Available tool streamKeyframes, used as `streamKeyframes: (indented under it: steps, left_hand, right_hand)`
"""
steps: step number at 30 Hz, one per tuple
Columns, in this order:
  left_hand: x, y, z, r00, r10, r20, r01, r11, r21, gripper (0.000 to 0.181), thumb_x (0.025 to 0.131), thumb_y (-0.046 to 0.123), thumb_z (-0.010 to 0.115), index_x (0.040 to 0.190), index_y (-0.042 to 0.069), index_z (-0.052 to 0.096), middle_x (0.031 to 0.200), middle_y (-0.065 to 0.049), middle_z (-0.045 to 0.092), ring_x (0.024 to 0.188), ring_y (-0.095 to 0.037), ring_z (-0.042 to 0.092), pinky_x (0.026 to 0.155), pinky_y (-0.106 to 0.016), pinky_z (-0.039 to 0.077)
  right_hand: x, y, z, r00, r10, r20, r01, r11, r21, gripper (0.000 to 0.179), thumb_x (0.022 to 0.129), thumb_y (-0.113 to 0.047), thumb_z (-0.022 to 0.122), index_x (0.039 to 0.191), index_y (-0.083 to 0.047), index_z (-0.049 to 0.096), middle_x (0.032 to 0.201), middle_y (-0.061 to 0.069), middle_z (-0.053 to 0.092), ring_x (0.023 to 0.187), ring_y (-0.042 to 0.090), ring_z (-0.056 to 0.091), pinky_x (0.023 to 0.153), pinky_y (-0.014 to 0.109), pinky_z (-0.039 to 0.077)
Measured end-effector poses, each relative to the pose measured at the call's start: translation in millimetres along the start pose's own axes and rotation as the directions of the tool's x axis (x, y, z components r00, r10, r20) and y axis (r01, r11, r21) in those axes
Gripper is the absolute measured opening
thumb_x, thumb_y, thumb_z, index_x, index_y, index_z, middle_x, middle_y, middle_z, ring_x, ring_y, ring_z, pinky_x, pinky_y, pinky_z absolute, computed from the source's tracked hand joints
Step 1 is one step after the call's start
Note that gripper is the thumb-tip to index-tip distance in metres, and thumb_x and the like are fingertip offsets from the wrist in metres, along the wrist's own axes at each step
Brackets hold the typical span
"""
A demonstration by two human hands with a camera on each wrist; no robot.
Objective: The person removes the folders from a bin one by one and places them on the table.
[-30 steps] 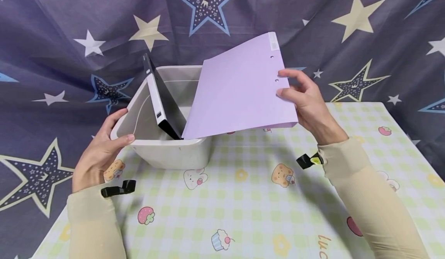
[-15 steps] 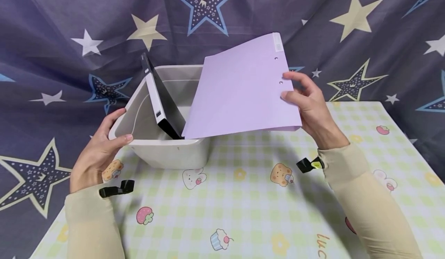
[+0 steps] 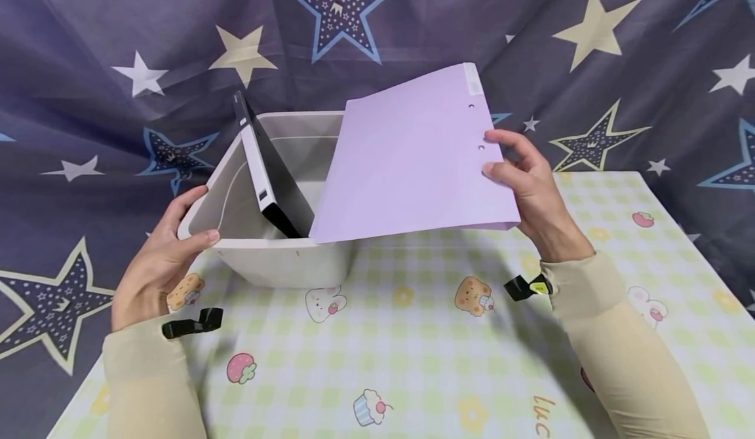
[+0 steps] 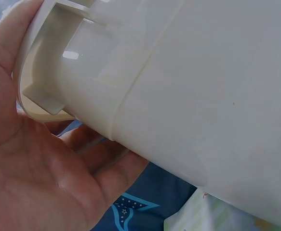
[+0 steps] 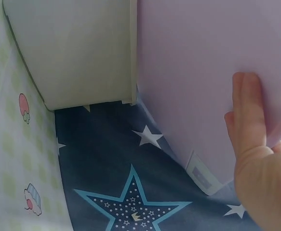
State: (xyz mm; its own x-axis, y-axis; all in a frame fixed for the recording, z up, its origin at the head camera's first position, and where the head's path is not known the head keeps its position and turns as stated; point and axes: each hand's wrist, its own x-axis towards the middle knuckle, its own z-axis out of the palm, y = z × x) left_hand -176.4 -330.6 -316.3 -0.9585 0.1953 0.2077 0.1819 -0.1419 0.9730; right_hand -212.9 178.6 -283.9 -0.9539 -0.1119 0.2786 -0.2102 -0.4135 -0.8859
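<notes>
A white plastic bin (image 3: 289,263) stands on the table at the left of the head view. My left hand (image 3: 158,259) grips its left rim, thumb on the front corner; in the left wrist view the fingers curve under the bin's lipped edge. Inside, a black binder (image 3: 287,193) with a pale spine leans to the left. My right hand (image 3: 533,193) holds a lilac file folder (image 3: 413,164) by its right edge, near two rivets. The folder slopes over the bin's right side, its lower left corner at the front rim. In the right wrist view several fingers lie against the folder's underside.
A checked tablecloth (image 3: 413,347) with cartoon prints covers the table. Behind it hangs a dark star-patterned curtain (image 3: 425,19), close to the bin's back. Black straps (image 3: 194,324) are worn at both wrists.
My right hand has shifted slightly right and down, tilting the folder a little flatter. The left hand keeps its grip on the bin. The whole view has drifted slightly.
</notes>
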Motion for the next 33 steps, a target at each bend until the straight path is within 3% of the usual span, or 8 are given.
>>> streamKeyframes:
  steps: [33]
  left_hand:
    - [0.0, -0.7, 0.3, 1.0, 0.013, -0.002, -0.013, 0.999, -0.029, 0.077, 0.082, -0.02, 0.053, 0.147, 0.012, 0.027, 0.136, -0.008, 0.033, 0.107, -0.017, 0.048, 0.082, -0.02, 0.048]
  right_hand:
    - [-22.5, -7, -22, 0.999, -0.033, 0.009, 0.033, 0.999, 0.0, 0.041, 0.089, 0.005, 0.056, 0.127, -0.01, 0.055, 0.093, 0.011, 0.065, 0.069, 0.02, 0.068, 0.052, 0.03, 0.054]
